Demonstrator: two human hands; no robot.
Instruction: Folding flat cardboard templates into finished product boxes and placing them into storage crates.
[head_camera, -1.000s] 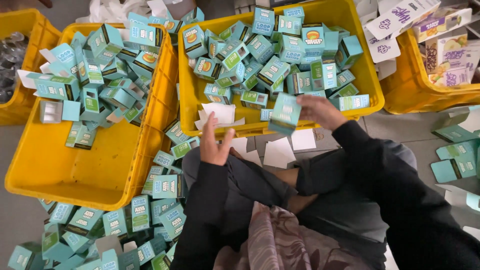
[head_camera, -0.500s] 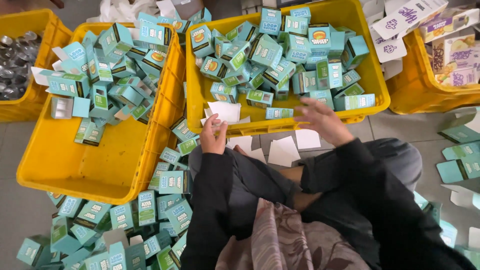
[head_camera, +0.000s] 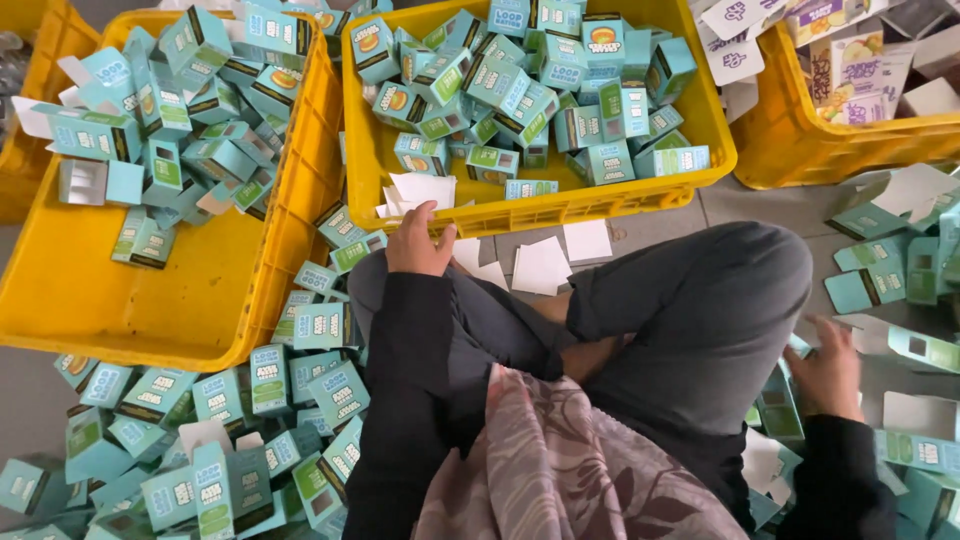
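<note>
Hands sit far apart, one on each side of the person's folded legs. The left hand (head_camera: 420, 240) rests with its fingers loosely spread on a small stack of white paper slips (head_camera: 420, 190) lying at the near rim of the middle yellow crate (head_camera: 600, 200); it grips nothing. The right hand (head_camera: 830, 370) reaches low to the floor on the other side, fingers spread and a little blurred, touching flattened teal cartons (head_camera: 900, 345) there; whether it has closed on one I cannot tell.

More white slips (head_camera: 540, 265) lie on the floor between the crate and the grey-trousered knee (head_camera: 720, 290), which rises between the two hands and hides the floor beneath it. The middle crate holds a loose heap of small teal boxes (head_camera: 520, 90). A second yellow crate (head_camera: 200, 310) stands just beside it on the left, part filled with the same boxes. Folded teal boxes (head_camera: 260, 400) spill over the floor near the left elbow. A third crate (head_camera: 800, 150) at the upper right carries printed packets.
</note>
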